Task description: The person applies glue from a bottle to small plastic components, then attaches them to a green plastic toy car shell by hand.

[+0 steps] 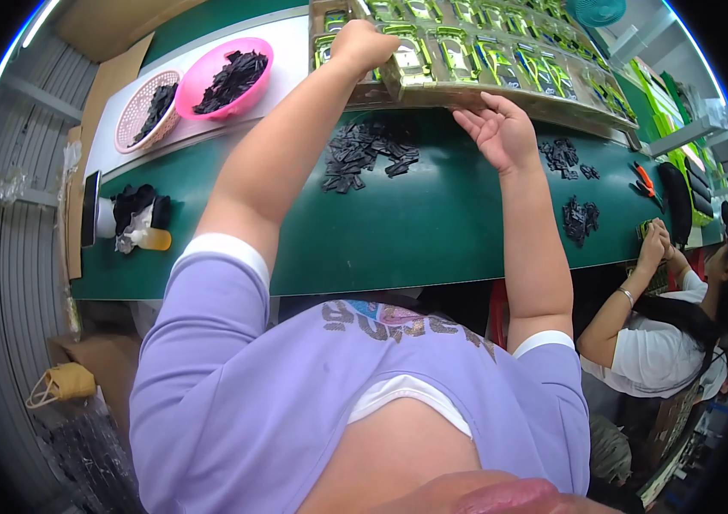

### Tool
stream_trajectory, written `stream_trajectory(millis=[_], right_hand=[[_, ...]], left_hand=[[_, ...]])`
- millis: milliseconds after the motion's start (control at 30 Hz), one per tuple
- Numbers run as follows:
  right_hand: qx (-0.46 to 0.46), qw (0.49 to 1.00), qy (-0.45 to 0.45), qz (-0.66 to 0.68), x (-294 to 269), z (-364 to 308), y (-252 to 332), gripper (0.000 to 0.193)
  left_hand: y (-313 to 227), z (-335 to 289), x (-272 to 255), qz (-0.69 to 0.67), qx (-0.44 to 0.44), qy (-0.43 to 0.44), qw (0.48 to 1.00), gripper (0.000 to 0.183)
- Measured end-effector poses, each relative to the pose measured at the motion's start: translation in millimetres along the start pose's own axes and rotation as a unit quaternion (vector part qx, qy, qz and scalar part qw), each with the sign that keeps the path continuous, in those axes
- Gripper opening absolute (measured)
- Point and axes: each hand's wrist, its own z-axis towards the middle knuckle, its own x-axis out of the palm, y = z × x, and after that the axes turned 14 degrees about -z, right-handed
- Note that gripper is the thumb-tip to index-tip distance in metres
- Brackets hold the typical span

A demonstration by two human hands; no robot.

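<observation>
A shallow cardboard tray of green-and-silver plastic parts lies at the far side of the bench, on top of another tray that shows at its left. My left hand is closed at the upper tray's left edge, beside a green part; its fingertips are partly hidden. Below the tray's front edge, my right hand is palm up with its fingers apart, their tips close to the tray's underside. Whether they touch it I cannot tell. Loose black plastic pieces lie in a pile between my arms.
Two pink baskets, one solid-looking and one perforated, hold black pieces at left. Smaller black piles and orange-handled pliers lie at right. A co-worker sits there, holding a small green part. A yellowish bottle stands at left.
</observation>
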Motion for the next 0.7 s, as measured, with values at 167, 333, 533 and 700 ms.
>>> stream_trajectory(millis=[167, 333, 533, 700], right_hand=[[-0.025, 0.999, 0.011, 0.043, 1, 4, 6, 0.028], [-0.051, 0.997, 0.000, 0.064, 5, -3, 13, 0.031], [-0.060, 0.995, 0.015, 0.083, 15, -5, 26, 0.042], [-0.056, 0.994, -0.009, 0.091, 20, -4, 31, 0.044]], left_hand=[[30, 5, -6, -0.349, -0.080, -0.050, 0.932, 0.027], [16, -28, -3, 0.113, 0.042, 0.054, 0.991, 0.027], [-6, -23, 11, 0.262, 0.002, 0.064, 0.963, 0.031], [-8, 0, 26, 0.283, -0.081, 0.060, 0.954, 0.038]])
